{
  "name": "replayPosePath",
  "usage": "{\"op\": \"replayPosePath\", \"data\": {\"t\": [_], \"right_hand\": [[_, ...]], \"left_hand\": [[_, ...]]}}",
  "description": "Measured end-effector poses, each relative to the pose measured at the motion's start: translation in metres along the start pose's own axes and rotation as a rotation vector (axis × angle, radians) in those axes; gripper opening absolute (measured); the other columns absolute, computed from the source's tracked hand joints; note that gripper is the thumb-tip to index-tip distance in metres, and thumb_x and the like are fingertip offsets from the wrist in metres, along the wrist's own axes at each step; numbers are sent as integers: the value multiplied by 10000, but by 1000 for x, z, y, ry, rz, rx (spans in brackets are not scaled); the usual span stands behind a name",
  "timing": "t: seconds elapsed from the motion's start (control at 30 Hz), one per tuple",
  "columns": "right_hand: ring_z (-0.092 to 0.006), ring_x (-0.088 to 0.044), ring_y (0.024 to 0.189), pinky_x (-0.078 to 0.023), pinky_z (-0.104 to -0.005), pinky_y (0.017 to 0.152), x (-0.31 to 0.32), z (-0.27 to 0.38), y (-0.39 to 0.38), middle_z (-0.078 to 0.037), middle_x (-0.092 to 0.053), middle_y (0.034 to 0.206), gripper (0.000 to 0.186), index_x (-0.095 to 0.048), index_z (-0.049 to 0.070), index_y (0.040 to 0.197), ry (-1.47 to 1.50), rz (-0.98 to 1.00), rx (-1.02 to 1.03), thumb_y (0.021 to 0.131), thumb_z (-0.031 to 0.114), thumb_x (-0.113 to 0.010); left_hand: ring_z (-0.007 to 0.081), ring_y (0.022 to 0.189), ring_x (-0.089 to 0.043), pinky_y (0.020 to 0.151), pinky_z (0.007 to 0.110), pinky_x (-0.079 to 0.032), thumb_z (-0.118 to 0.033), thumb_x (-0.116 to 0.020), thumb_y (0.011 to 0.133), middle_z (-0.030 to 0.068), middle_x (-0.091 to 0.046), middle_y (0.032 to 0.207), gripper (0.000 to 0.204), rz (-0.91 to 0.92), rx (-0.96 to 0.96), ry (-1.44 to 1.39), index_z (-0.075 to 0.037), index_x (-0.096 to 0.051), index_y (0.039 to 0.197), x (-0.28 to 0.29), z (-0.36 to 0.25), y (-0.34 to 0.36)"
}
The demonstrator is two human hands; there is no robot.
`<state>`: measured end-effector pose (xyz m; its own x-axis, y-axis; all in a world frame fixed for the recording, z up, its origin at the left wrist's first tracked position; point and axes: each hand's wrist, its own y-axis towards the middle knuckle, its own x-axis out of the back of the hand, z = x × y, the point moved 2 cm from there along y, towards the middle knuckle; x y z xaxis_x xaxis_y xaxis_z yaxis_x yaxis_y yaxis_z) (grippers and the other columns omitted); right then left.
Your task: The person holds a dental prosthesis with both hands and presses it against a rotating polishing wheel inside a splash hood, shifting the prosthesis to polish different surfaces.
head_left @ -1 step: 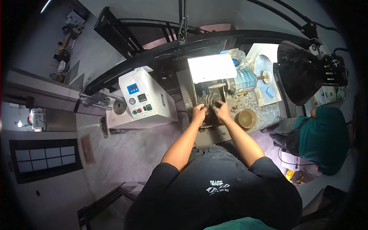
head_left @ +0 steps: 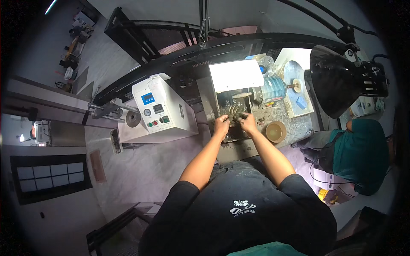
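Observation:
My left hand [head_left: 221, 126] and my right hand [head_left: 247, 124] are close together over a dark, wet work tray [head_left: 235, 137]. The fingers of both are closed, thumbs forward, at a small mud-coated, curved, ring-like piece [head_left: 235, 112]. Grey slurry covers the fingertips, and its exact kind is hard to make out. Just beyond my fingers a pale tapered tip [head_left: 242, 95] sticks out to the left from the spindle of a blue-green motor [head_left: 273, 88]. Above the tray stands a bright white panel [head_left: 237, 76].
A brown bowl of cloudy liquid [head_left: 275, 132] sits right of my right hand. Left stands a white machine [head_left: 160, 106] with a control panel. A black lamp [head_left: 333, 81] hangs over the right side. Beyond the bench's right end is a person in a green shirt [head_left: 361, 153].
My right hand's fingers have shifted slightly around the muddy piece. The left hand stays nearly in place.

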<state>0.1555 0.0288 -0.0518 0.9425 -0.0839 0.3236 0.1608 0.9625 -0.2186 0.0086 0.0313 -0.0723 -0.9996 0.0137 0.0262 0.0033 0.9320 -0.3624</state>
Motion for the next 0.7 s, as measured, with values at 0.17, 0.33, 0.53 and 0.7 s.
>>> {"op": "replayPosePath", "data": {"t": [0.17,0.33,0.53,0.7], "right_hand": [[-143,-565,676,-456,-282,681,4,-5,23,-74,-653,779,217,-646,-20,894,113,110,-56,688,41,-613],[-152,-561,718,-446,-265,707,-2,0,38,-85,-648,802,204,-642,-24,878,152,93,-54,686,22,-594],[-182,-565,720,-451,-283,704,-2,-24,62,-109,-639,790,248,-633,-37,875,145,155,-130,667,-10,-500],[-234,-604,726,-463,-326,681,1,-18,76,-165,-638,755,208,-629,-53,828,-48,-7,-141,662,50,-555]], "left_hand": [[141,894,-548,762,254,-439,80,-481,756,105,-577,1029,322,0,0,-168,51,-538,1072,-1,3,15],[149,816,-561,677,284,-508,93,-460,761,78,-565,944,297,-89,-10,-385,23,-529,1041,-3,3,29],[137,710,-546,601,279,-495,115,-444,732,58,-567,832,254,-148,0,-545,9,-559,932,-13,14,48],[136,646,-528,544,282,-486,129,-438,699,50,-542,758,208,-289,163,-607,-12,-549,804,-25,2,54]]}}
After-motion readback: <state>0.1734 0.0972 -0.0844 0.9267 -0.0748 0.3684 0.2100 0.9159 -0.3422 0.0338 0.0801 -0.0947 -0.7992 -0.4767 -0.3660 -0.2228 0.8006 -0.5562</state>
